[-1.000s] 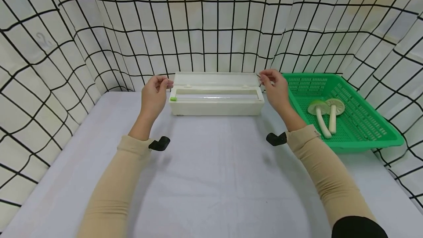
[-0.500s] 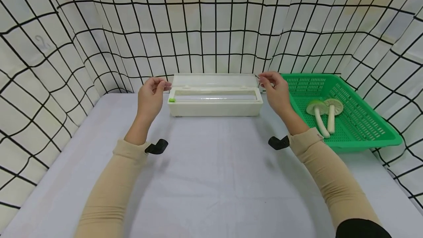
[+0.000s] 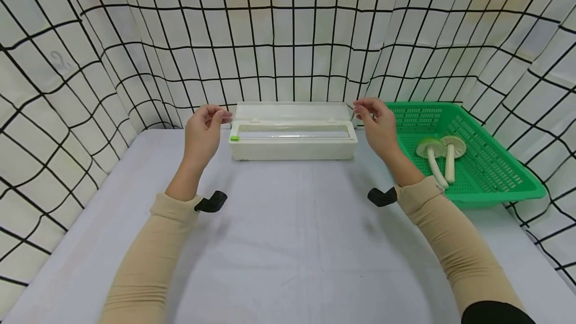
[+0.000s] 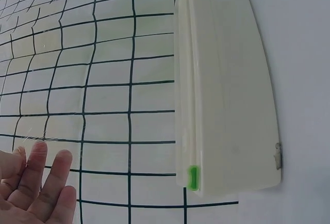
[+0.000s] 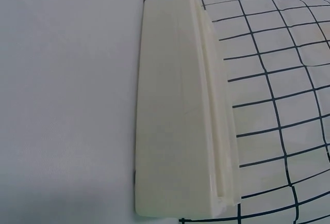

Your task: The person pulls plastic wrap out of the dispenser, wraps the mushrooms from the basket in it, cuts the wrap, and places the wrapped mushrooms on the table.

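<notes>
A white cling film dispenser (image 3: 292,151) stands at the far side of the table, its lid (image 3: 292,111) raised at the back. Inside lies a roll of clear film (image 3: 292,134), and a green slide cutter (image 3: 234,138) sits at its left end. My left hand (image 3: 201,136) is by the dispenser's left end; in the left wrist view, thumb and forefinger pinch creased clear film (image 4: 40,140), the other fingers loosely spread. At the right end, my right hand (image 3: 377,126) pinches with thumb and forefinger at the same height. The right wrist view shows the dispenser without the hand.
A green plastic basket (image 3: 499,196) stands at the right with two pale mushrooms (image 3: 450,159) in it, close to my right forearm. A black wire grid (image 3: 293,45) encloses the back and sides of the white-covered table (image 3: 292,244).
Both wrists have shifted slightly outward and towards me, with the pinching fingers still at the dispenser's ends. The head view has tilted a little. Dispenser and basket otherwise stand as before.
</notes>
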`<state>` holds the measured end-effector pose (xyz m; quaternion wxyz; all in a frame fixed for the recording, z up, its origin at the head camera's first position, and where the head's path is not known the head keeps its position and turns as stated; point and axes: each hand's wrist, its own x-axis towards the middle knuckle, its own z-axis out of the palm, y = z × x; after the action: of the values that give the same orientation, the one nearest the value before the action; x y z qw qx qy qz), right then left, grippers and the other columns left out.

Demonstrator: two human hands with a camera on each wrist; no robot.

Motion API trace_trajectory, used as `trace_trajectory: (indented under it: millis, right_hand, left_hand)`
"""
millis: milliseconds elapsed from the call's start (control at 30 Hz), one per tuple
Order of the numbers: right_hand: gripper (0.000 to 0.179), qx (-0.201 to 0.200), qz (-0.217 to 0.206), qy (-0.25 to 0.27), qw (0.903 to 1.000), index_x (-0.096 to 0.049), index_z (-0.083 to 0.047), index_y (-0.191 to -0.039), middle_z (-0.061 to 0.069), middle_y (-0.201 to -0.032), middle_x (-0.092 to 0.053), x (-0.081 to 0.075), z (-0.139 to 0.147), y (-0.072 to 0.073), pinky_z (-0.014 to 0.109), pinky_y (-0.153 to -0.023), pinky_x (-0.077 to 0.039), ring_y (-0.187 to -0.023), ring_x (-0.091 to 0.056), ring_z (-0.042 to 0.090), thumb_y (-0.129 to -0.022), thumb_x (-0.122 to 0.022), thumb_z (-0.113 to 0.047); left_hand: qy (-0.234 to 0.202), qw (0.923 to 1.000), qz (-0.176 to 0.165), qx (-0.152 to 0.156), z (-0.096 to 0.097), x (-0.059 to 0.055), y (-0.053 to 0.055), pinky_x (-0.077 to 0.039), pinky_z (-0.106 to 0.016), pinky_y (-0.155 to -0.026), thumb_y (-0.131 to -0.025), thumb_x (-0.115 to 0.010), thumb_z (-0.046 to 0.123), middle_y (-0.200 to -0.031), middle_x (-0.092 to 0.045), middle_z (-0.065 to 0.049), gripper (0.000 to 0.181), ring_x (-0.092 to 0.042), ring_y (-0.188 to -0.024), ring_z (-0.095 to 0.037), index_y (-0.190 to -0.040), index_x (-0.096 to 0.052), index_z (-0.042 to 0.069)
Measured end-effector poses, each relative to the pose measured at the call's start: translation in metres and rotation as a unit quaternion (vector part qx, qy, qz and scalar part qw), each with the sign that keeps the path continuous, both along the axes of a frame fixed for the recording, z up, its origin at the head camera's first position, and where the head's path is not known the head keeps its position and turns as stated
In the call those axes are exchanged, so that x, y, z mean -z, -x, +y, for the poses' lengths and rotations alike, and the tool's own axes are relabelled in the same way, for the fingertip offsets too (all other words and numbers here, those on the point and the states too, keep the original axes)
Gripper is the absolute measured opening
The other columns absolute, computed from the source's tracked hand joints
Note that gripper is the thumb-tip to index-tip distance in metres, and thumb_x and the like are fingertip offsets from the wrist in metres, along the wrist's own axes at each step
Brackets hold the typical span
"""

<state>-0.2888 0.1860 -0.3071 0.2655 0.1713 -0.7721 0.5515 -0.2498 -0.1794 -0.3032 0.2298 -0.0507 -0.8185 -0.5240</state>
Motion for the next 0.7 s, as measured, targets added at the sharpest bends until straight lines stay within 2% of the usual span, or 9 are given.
trace_trajectory:
  millis: [200, 467, 700]
  right_hand:
    - [0.017, -0.009, 0.022, 0.007, 0.9997, -0.066, 0.012, -0.113, 0.025, -0.108, -0.066, -0.002, 0.001, -0.003, 0.018, -0.086, -0.053, -0.09, -0.061, 0.003, -0.104, -0.057, -0.001]
    - [0.018, -0.015, 0.028, 0.008, 0.9995, -0.065, 0.013, -0.113, 0.025, -0.109, -0.067, -0.006, 0.001, -0.005, 0.021, -0.087, -0.054, -0.093, -0.063, 0.012, -0.105, -0.056, 0.0]
    - [0.018, -0.025, 0.041, 0.009, 0.9988, -0.065, 0.014, -0.113, 0.027, -0.11, -0.066, -0.009, 0.003, -0.009, 0.02, -0.086, -0.054, -0.092, -0.063, 0.007, -0.104, -0.056, 0.001]
  left_hand:
    - [-0.007, 0.9999, 0.014, 0.003, 0.0, -0.002, -0.004, -0.049, -0.033, -0.104, -0.11, -0.049, 0.017, -0.118, -0.069, -0.016, 0.027, -0.067, -0.111, -0.026, -0.121, -0.057, -0.007]
    - [-0.008, 0.9997, 0.02, 0.008, -0.003, -0.005, -0.009, -0.05, -0.033, -0.102, -0.11, -0.049, 0.017, -0.12, -0.069, -0.016, 0.029, -0.066, -0.112, -0.025, -0.123, -0.057, -0.007]
    - [-0.001, 0.9998, 0.022, 0.005, -0.002, -0.006, -0.015, -0.049, -0.03, -0.103, -0.11, -0.049, 0.016, -0.12, -0.069, -0.017, 0.025, -0.067, -0.112, -0.022, -0.121, -0.057, -0.005]
